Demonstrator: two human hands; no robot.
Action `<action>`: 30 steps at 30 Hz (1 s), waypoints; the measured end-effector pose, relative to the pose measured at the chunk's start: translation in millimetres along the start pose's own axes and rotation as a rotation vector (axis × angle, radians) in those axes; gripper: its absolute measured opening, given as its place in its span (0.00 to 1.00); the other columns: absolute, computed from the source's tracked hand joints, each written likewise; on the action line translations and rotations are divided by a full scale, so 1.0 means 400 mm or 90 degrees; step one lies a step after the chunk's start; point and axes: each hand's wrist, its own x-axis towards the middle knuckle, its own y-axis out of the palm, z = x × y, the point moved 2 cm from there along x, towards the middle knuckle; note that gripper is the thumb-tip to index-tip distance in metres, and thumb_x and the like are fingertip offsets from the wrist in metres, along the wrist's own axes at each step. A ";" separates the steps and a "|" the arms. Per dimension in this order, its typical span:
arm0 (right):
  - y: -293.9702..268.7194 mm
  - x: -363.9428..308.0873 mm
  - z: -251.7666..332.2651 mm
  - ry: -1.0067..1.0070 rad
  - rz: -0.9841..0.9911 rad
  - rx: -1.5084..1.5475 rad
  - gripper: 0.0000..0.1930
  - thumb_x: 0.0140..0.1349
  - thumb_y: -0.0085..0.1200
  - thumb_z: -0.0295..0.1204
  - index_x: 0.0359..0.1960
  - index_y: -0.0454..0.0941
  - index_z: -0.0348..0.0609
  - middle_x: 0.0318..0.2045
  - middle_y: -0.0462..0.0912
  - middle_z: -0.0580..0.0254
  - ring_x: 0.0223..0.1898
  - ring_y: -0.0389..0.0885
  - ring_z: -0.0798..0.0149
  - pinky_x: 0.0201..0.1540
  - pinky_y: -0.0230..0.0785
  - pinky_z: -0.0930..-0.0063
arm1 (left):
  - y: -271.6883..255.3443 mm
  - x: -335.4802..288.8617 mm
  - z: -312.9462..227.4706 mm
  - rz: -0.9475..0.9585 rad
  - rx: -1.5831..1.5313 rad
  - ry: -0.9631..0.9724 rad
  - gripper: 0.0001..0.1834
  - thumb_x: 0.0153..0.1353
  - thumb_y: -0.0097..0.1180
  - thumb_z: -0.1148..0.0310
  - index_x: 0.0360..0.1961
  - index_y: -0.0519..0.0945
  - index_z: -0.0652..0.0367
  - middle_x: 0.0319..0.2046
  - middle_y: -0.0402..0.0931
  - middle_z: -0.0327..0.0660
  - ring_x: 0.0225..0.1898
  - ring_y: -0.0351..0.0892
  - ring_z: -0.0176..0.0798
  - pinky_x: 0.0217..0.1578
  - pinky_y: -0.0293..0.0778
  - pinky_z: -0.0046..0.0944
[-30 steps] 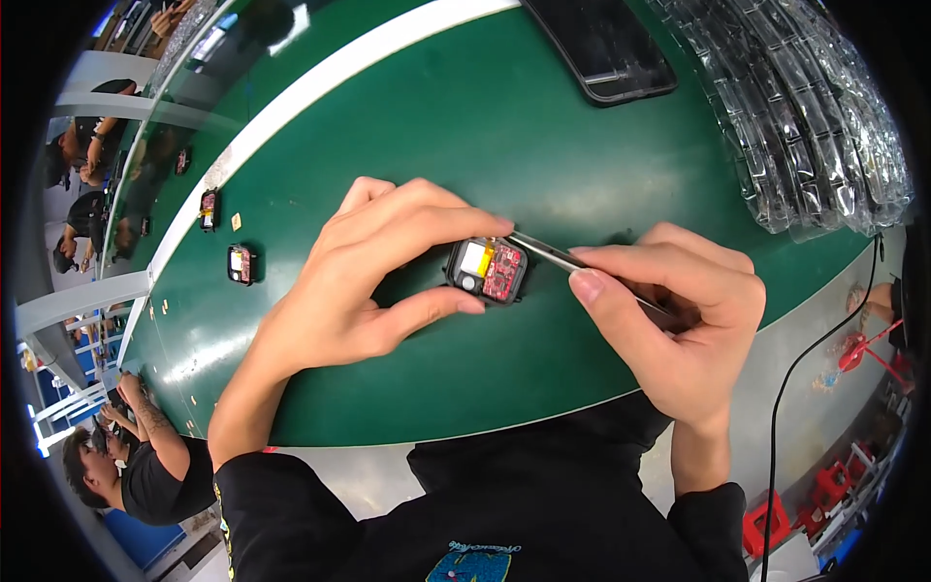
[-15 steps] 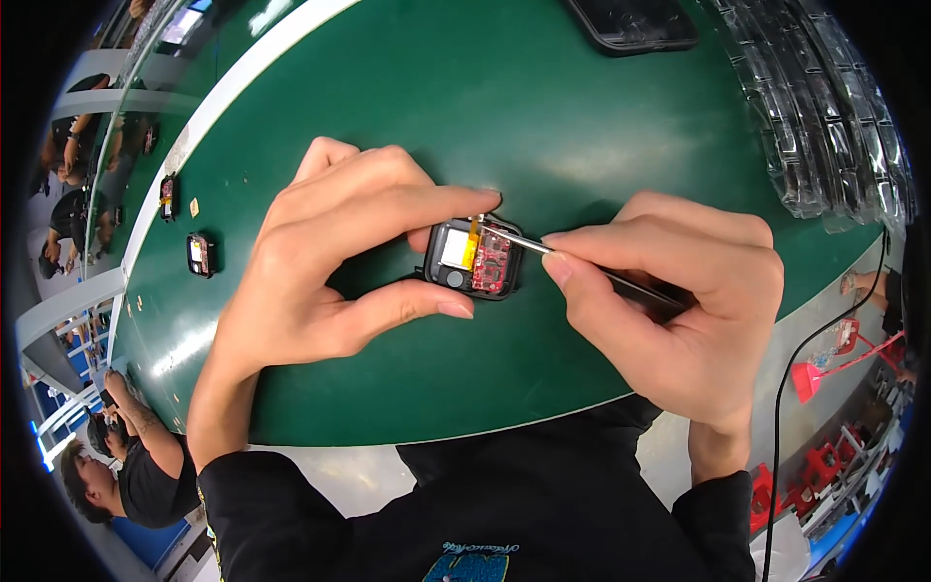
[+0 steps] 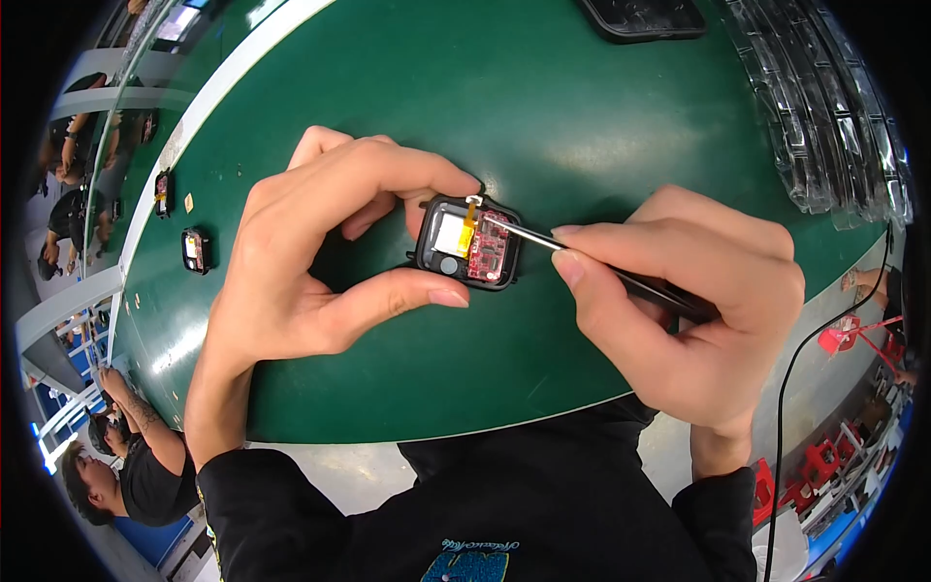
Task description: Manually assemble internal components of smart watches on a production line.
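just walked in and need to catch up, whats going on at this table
At the green table, a person's left hand holds a small open black device by its edges, its red circuit board showing. The right hand holds tweezers, their tips over the board's upper part; whether they touch is unclear. Similar devices lie further left.

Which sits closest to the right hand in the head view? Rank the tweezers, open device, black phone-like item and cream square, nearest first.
From the right hand:
1. Tweezers: in its grip.
2. Open device: to its left, framed by the left hand.
3. Black phone-like item: beyond it, at the picture's top edge.
4. Cream square: far left, past the left hand.
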 end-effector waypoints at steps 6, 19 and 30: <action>0.012 -0.011 0.000 -0.069 -0.067 -0.081 0.15 0.48 0.74 0.13 0.40 0.94 0.34 0.24 0.83 0.65 0.17 0.67 0.80 0.19 0.51 0.81 | -0.009 0.008 -0.009 0.034 0.037 0.037 0.40 0.45 0.84 0.43 0.51 0.90 0.66 0.33 0.84 0.36 0.29 0.66 0.33 0.40 0.64 0.38; 0.016 -0.004 0.002 -0.069 -0.042 -0.058 0.13 0.50 0.73 0.12 0.39 0.94 0.32 0.22 0.83 0.63 0.19 0.73 0.75 0.21 0.55 0.79 | -0.022 0.011 0.012 0.077 0.001 0.042 0.41 0.49 0.80 0.38 0.50 0.91 0.67 0.33 0.86 0.37 0.28 0.67 0.32 0.39 0.61 0.38; 0.007 0.002 0.007 -0.013 0.019 -0.029 0.10 0.52 0.72 0.13 0.37 0.94 0.33 0.21 0.85 0.62 0.19 0.76 0.74 0.22 0.58 0.78 | -0.019 0.013 0.015 0.084 -0.007 0.070 0.42 0.50 0.76 0.35 0.49 0.92 0.66 0.33 0.84 0.38 0.29 0.68 0.33 0.37 0.59 0.38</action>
